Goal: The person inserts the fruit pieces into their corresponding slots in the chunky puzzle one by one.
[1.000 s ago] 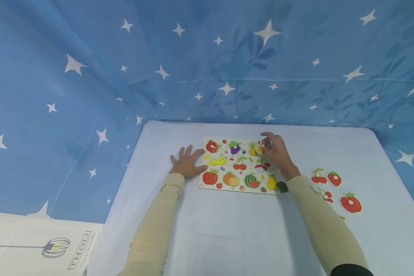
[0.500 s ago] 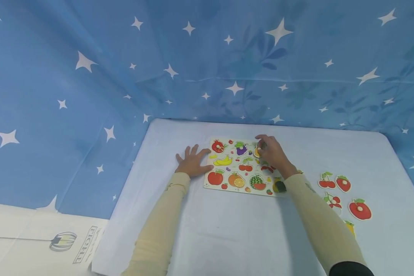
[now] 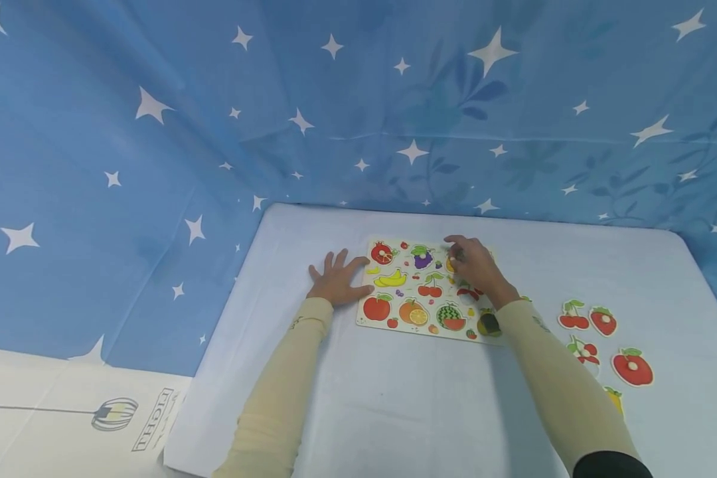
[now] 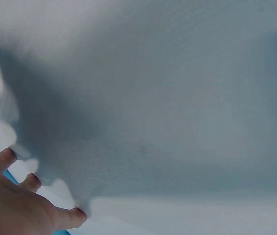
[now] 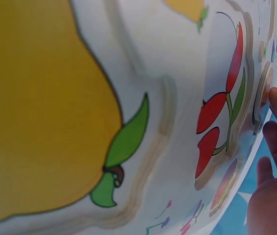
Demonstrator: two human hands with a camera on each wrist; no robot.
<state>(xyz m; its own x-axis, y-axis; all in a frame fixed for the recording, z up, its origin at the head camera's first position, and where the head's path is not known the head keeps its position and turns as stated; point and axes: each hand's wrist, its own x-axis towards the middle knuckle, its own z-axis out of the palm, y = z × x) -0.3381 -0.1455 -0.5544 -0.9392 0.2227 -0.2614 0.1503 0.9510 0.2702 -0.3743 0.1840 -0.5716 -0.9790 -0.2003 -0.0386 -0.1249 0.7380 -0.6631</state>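
A fruit puzzle board lies on the white table. At its left edge my left hand is spread, with thumb and index finger touching the edge; in the left wrist view only some fingers show, over the table. Over the board's upper right my right hand pinches a small yellow-orange fruit puzzle piece. The fingers partly hide that piece, and I cannot tell which fruit it is. In the right wrist view a wooden-edged piece stands at the thumb, beyond red peppers and a large yellow fruit.
Several loose pieces lie right of the board: cherries, a strawberry, a red-fruited piece, a big red fruit and a yellow one partly behind the right sleeve. A blue star-patterned curtain stands behind the table.
The right hand has shifted left over the board with the piece, which now covers where the pineapple picture showed. The left hand stays at the board's edge; the head view has shifted slightly.
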